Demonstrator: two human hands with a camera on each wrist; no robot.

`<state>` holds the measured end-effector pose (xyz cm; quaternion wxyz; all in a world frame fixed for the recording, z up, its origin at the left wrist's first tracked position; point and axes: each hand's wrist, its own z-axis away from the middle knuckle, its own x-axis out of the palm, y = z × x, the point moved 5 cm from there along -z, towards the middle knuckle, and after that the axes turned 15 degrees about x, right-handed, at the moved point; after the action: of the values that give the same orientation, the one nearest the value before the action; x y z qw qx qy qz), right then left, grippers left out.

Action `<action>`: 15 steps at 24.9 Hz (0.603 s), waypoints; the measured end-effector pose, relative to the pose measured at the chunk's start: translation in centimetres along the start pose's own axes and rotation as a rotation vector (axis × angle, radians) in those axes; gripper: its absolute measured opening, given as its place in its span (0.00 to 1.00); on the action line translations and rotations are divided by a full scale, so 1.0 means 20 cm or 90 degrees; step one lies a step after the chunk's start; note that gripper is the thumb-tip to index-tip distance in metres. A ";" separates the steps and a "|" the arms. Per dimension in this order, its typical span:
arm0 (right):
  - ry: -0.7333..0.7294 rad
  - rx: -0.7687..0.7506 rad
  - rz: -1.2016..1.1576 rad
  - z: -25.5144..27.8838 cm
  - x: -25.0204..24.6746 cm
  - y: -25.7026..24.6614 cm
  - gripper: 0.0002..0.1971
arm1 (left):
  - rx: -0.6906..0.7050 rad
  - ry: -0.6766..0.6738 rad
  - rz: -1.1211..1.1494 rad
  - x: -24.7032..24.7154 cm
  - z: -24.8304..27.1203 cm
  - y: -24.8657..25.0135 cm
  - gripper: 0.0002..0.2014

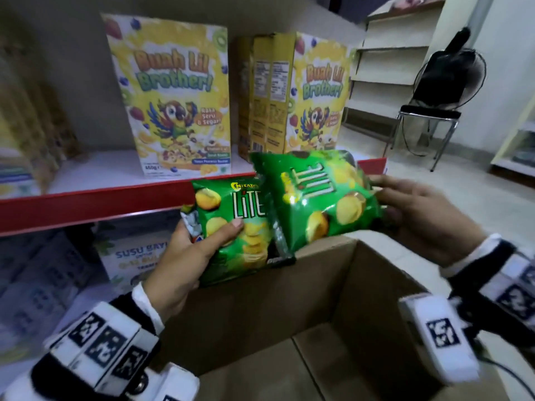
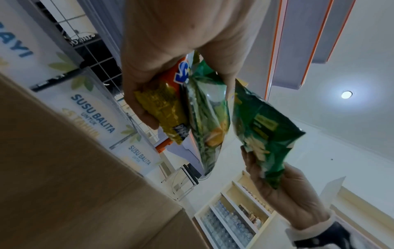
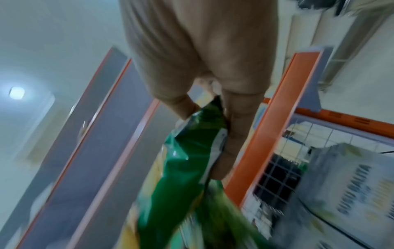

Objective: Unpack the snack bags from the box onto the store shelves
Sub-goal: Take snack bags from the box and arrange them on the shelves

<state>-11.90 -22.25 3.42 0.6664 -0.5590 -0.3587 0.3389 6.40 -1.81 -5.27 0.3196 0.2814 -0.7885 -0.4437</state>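
Observation:
My left hand grips a green Lite chips bag upright, with an orange and yellow snack bag pressed behind it. The thumb lies across the green bag's front. My right hand holds a second green Lite chips bag by its right edge, tilted and overlapping the first bag. Both bags hang above the far wall of the open cardboard box. The red-edged shelf is just behind them. In the right wrist view the fingers pinch the green bag.
Yellow cereal boxes and a second group stand on the shelf above the bags. White milk boxes sit on the lower shelf at left. A black chair with a fan behind it stands at right on the floor.

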 end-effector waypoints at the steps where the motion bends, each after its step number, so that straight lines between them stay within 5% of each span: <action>1: -0.011 -0.013 0.023 0.00 0.05 0.03 0.22 | 0.002 0.003 0.008 0.02 0.01 0.01 0.30; 4: -0.007 -0.053 0.092 0.00 0.17 0.12 0.35 | 0.016 0.022 0.039 0.04 0.03 0.03 0.29; 8: 0.035 -0.067 0.006 -0.02 0.26 0.22 0.16 | 0.011 0.039 0.064 0.05 0.04 0.04 0.26; 13: 0.214 -0.154 0.286 0.00 0.25 0.24 0.30 | 0.068 0.046 0.047 0.04 0.04 0.05 0.36; 15: 0.188 -0.208 0.293 0.00 0.25 0.20 0.41 | 0.067 0.019 0.027 0.01 0.03 0.06 0.35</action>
<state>-9.50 -17.46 -0.01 0.5184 -0.7682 -0.1717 0.3341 5.55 -1.13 -4.38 0.3253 0.2879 -0.8117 -0.3904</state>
